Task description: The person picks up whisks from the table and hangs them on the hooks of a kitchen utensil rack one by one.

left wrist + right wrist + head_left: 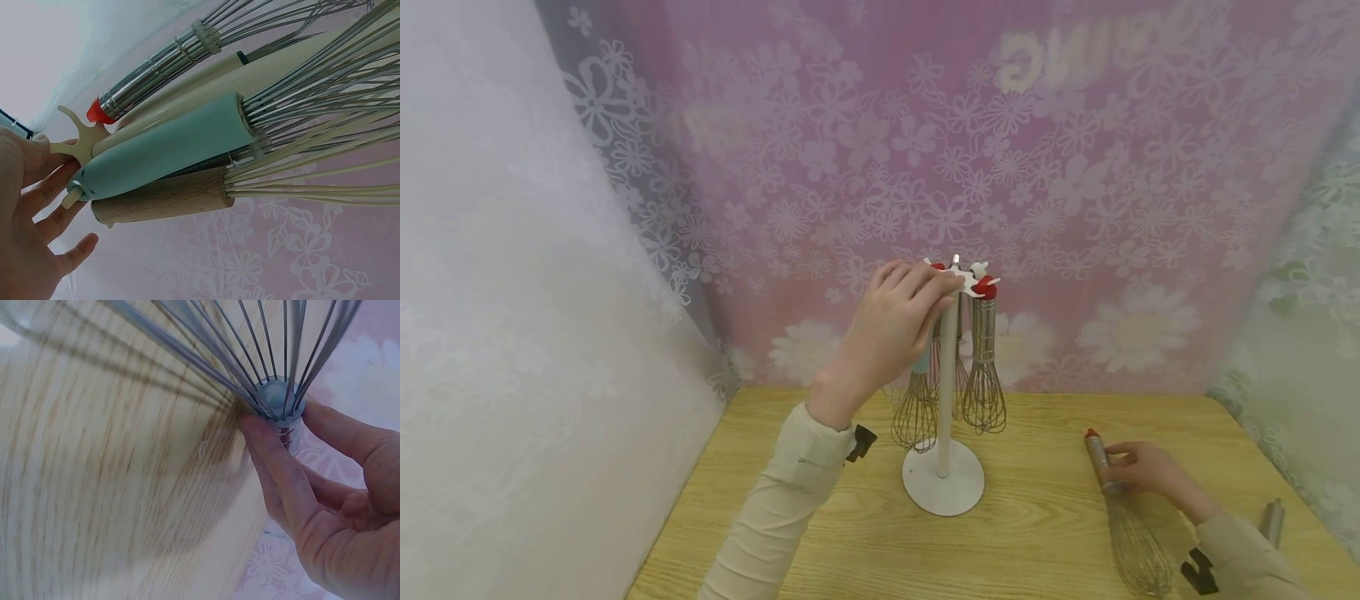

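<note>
A white whisk stand (951, 493) stands on the table, with several whisks hanging from hooks round its top. At that top my left hand (898, 312) holds a hook arm between thumb and fingers. In the left wrist view a teal-handled whisk (169, 147), a wooden-handled whisk (165, 203) and a steel whisk with a red end (150, 75) hang beside the fingers. On the right, my right hand (1150, 469) pinches another steel whisk (1097, 457), red-tipped, where its handle meets the wires. Its wire end points toward the front of the table.
Another metal handle (1272, 522) lies near the right table edge, partly hidden by my right sleeve. The wood-grain table (1030, 533) has a flowered pink curtain (850, 167) behind it and pale sheets on both sides.
</note>
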The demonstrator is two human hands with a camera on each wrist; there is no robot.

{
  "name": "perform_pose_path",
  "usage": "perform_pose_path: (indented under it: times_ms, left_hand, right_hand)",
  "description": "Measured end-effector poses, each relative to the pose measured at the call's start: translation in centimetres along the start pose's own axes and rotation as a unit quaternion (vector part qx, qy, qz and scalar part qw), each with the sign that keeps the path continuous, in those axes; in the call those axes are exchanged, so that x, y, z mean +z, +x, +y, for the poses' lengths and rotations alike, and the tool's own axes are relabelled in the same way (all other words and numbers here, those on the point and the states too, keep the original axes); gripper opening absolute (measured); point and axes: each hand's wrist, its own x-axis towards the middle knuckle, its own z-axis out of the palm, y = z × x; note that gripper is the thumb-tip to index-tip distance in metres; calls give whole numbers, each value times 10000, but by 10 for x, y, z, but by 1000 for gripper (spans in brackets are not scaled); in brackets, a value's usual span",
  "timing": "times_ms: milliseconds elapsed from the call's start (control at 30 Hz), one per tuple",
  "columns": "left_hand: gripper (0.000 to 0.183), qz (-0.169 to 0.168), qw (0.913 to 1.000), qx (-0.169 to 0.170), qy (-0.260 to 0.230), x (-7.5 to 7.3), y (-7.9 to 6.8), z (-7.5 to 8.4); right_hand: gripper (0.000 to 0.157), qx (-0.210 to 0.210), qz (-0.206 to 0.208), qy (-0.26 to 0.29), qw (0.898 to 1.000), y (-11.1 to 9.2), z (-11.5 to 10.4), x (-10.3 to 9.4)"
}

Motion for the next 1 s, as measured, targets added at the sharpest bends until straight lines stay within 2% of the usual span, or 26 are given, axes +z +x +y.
perform_pose_path:
  times_ms: [267, 500, 833, 1000]
  left_hand:
    - [27, 34, 9999, 28, 134, 2, -2, 1]
    - [28, 16, 9998, 22, 198, 2, -2, 2]
    - [27, 39, 9998, -6, 173, 2, -2, 3]
    - [27, 77, 9999, 7, 150, 3, -2, 2]
  right_hand:
    - [59, -127, -29, -105, 9999, 2, -8, 7]
    - [63, 23, -31, 103, 9999, 2, -12, 12]
    - [62, 5, 58, -31, 10000, 5, -13, 16]
    - [63, -9, -41, 43, 10000, 2, -18, 17]
